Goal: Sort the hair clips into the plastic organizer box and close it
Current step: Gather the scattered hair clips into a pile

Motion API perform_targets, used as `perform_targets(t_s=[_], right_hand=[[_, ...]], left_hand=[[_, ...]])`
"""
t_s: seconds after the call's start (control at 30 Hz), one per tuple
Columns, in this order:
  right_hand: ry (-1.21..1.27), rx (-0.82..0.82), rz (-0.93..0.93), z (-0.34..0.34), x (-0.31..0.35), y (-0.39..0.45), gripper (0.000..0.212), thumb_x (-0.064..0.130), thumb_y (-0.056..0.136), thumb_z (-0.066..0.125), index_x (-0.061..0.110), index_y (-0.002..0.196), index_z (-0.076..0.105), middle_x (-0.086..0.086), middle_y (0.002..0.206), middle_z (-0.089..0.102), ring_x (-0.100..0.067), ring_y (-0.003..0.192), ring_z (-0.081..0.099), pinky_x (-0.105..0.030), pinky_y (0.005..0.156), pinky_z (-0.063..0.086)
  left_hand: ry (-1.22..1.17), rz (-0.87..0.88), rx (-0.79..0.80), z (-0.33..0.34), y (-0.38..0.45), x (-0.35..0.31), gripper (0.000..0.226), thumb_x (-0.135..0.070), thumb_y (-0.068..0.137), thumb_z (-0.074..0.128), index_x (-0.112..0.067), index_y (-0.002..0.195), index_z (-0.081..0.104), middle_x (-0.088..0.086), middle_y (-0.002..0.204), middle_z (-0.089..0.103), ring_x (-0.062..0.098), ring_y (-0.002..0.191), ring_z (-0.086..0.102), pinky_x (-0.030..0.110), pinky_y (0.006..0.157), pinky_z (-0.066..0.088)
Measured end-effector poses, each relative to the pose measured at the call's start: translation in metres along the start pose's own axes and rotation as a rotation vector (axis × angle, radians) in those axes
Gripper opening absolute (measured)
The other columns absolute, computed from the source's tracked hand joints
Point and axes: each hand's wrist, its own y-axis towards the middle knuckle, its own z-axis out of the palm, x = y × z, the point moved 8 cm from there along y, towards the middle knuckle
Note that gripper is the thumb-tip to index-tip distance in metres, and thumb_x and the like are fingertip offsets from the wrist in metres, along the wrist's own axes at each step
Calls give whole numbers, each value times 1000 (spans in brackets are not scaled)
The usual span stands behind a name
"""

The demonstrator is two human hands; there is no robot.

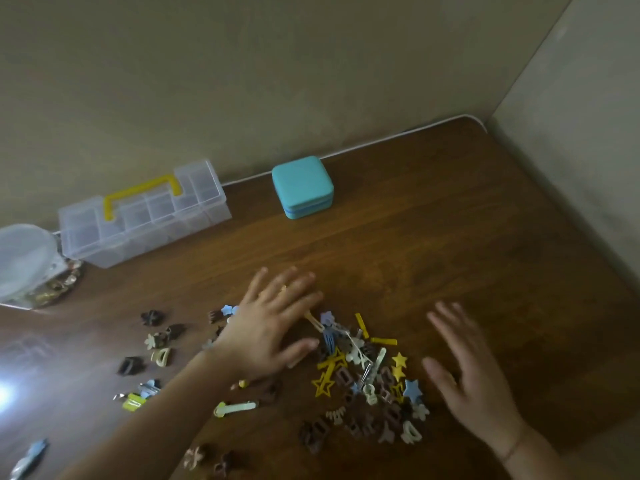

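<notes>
A heap of small hair clips (367,386), yellow, blue, brown and cream, lies on the wooden table near me. More clips (156,341) are scattered to its left. My left hand (273,323) lies flat with fingers spread over the heap's left side, holding nothing. Just right of the heap hovers my right hand (471,372), fingers apart and blurred, also without anything in it. The clear plastic organizer box (145,216) with a yellow handle stands closed at the back left against the wall, well away from both hands.
A teal square case (302,187) sits at the back centre by the wall. A clear round-lidded container (24,261) with small shiny items stands at the far left. Walls close off the table's back and right sides.
</notes>
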Motion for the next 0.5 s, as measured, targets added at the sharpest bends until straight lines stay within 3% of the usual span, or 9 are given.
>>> perform_targets(t_s=[0.07, 0.13, 0.23, 0.37, 0.5], right_hand=[[-49, 22, 114, -1, -25, -7, 75, 73, 88, 20, 31, 150, 22, 13, 160, 11, -3, 148, -4, -53, 118, 20], [-98, 55, 87, 9, -22, -8, 78, 75, 88, 17, 29, 151, 20, 11, 162, 7, -7, 149, -5, -54, 118, 18], [-73, 109, -34, 32, 16, -8, 78, 72, 90, 18, 26, 153, 18, 9, 163, 4, -10, 149, -4, -50, 120, 15], [-28, 137, -124, 55, 58, -8, 75, 71, 91, 25, 30, 153, 14, 11, 163, 2, -10, 149, -4, -44, 121, 11], [-3, 158, -198, 72, 89, -11, 76, 70, 91, 32, 31, 153, 13, 11, 163, 2, -11, 150, -3, -43, 121, 12]], left_hand=[[1, -181, -13, -7, 0, 31, 72, -76, 89, 24, -39, 152, 24, -8, 164, 8, 20, 152, -3, 60, 118, -1], [-32, -273, 36, -3, -4, 52, 76, -80, 86, 19, -43, 153, 15, -10, 164, 0, 19, 151, -8, 57, 119, -1], [-30, -141, 136, 8, -5, 44, 78, -80, 86, 19, -44, 153, 5, -13, 163, -6, 12, 150, -14, 55, 120, 0], [-51, -2, 177, 15, -4, 17, 77, -78, 88, 24, -43, 153, 5, -13, 163, -7, 12, 149, -17, 51, 119, -10], [-37, 83, 176, 23, -15, 3, 79, -77, 89, 28, -38, 155, 10, -8, 164, -3, 13, 150, -13, 49, 121, -5]])
